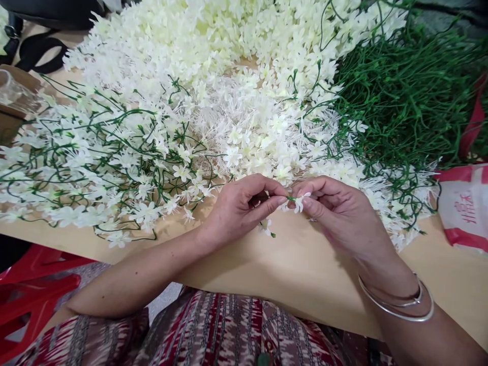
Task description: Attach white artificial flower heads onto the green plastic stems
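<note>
Over the front of the table, my left hand (244, 206) pinches a green artificial flower stem close to its tip. My right hand (339, 213) meets it there, thumb and fingers closed on the small white artificial flower (299, 203) at the stem's end. Below my left fingers hangs another white blossom (266, 226) with a green tip. Just beyond both hands spreads a heap of loose white petals (255, 137) mixed with white stamens. To the left lie many white flowers on green stems (145, 147); to the right is a tangled pile of bare green stems (404, 96).
A red and white plastic bag (465, 208) sits at the table's right side. A clear plastic cup (15, 91) and a black strap (41, 53) are at the far left. Red stools (38, 290) stand below the wooden table's (305, 274) front edge.
</note>
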Action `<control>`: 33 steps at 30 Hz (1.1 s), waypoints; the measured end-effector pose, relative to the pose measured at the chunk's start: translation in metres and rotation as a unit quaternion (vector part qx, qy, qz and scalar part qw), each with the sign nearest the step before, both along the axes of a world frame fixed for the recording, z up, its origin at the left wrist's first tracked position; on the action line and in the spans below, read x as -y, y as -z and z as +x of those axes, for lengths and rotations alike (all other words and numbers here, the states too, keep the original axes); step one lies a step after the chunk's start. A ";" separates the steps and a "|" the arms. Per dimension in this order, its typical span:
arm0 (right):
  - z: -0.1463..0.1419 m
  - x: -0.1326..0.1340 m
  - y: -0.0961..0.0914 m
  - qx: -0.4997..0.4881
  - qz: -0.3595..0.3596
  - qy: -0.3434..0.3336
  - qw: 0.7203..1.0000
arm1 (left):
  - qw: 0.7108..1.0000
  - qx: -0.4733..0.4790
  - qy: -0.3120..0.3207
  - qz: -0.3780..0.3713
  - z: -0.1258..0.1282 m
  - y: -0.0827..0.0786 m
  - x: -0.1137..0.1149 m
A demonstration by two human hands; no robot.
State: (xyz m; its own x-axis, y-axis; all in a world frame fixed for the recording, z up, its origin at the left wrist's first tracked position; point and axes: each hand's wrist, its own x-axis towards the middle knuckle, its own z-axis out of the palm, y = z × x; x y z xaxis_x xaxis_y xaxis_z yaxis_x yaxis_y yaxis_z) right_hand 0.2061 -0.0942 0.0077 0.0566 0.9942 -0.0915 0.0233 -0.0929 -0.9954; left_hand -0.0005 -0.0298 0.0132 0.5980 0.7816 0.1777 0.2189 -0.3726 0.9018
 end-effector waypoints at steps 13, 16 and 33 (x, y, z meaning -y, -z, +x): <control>-0.006 0.000 0.005 0.025 -0.023 -0.010 0.999 | 0.989 0.087 0.008 -0.119 0.007 0.020 0.010; -0.007 0.000 0.005 0.025 -0.025 -0.014 0.999 | 0.988 0.091 0.008 -0.122 0.007 0.020 0.010; -0.007 -0.004 -0.003 0.023 -0.057 -0.034 0.998 | 0.988 0.093 0.008 -0.123 0.005 0.016 0.010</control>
